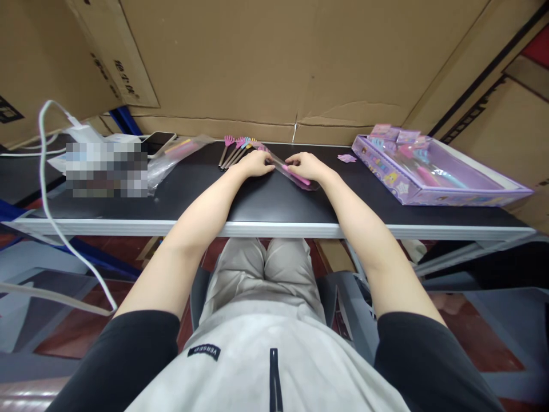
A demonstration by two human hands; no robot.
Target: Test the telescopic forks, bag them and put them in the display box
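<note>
A clear plastic sleeve (315,186) with a pink-handled back scratcher (299,176) inside lies slanted over the black table, between my two hands. My left hand (257,163) has its fingers closed at the sleeve's far left end. On the near right part, my right hand (309,167) pinches the sleeve around the pink handle. Just left of my left hand lie several loose back scratchers (234,151) with pink, blue and yellow claw heads and dark metal rods. My fingers partly cover the sleeve.
A purple display box (454,197) with packaged back scratchers stands at the right, beside small purple cards (346,158). Plastic-wrapped items (175,154), a phone (158,143) and a white cable (45,166) are at the left. Cardboard (257,63) walls the back.
</note>
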